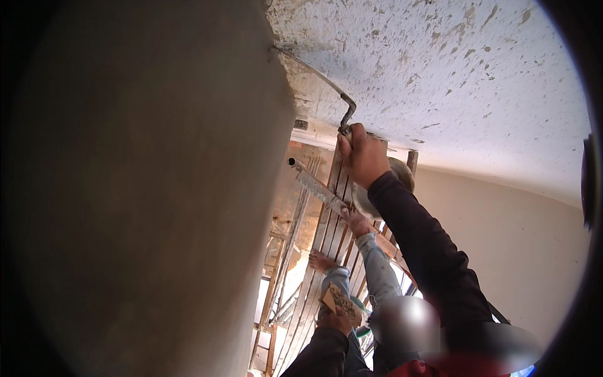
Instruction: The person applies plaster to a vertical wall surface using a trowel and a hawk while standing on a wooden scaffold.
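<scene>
My right hand (365, 157) grips the handle of a metal trowel (316, 75), whose long blade reaches up-left to the seam where a speckled white surface (452, 63) meets the smooth grey wall (144, 188). Low in the picture, my left hand (336, 322) is closed on a small, mortar-crusted board (339, 300). A round metal pan (400, 173) is partly hidden behind my right hand and sleeve.
Below are wooden planks (331, 229) with my bare feet (319, 261) on them. A metal pipe and a mortar-smeared straightedge (317, 187) lie diagonally across. Scaffold bars (271, 295) show at the left of the planks, a beige wall (502, 239) at right.
</scene>
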`<state>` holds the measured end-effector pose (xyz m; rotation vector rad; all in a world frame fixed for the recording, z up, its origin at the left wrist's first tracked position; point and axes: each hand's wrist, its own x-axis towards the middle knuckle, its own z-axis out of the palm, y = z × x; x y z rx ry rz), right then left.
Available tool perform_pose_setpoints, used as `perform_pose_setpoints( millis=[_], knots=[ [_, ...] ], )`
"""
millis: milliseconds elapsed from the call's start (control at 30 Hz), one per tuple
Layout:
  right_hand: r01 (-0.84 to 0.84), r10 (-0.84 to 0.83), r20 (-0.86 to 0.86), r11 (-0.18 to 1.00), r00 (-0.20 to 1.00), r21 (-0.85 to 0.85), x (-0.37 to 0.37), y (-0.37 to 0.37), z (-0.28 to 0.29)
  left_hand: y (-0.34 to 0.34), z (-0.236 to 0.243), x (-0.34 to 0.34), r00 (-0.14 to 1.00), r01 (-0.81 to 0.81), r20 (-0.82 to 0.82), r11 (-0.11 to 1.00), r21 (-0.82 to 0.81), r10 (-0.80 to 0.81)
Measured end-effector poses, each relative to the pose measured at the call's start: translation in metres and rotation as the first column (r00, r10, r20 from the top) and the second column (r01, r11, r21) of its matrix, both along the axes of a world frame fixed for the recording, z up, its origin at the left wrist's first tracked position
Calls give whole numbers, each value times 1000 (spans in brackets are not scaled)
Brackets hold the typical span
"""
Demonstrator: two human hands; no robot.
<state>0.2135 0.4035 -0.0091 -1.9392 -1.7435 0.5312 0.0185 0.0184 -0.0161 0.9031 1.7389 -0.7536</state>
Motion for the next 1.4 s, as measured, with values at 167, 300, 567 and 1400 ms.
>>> perform_pose_setpoints(
  millis=[167,300,567,1400],
  knots=[
    [-14,21,-86,997,996,74,-10,-9,14,-8,-4,-4,997,-73,31,993,88,70],
    [13,6,-113,986,994,167,-18,9,38,-17,-9,-5,998,-52,28,996,77,50],
    [15,-14,7,999,1000,-39,9,2,-32,-17,-4,-1,998,-30,52,991,132,24],
    [-24,28,22,986,999,-164,19,2,-68,-33,-11,-1,1000,7,13,996,84,-8]
  ],
)
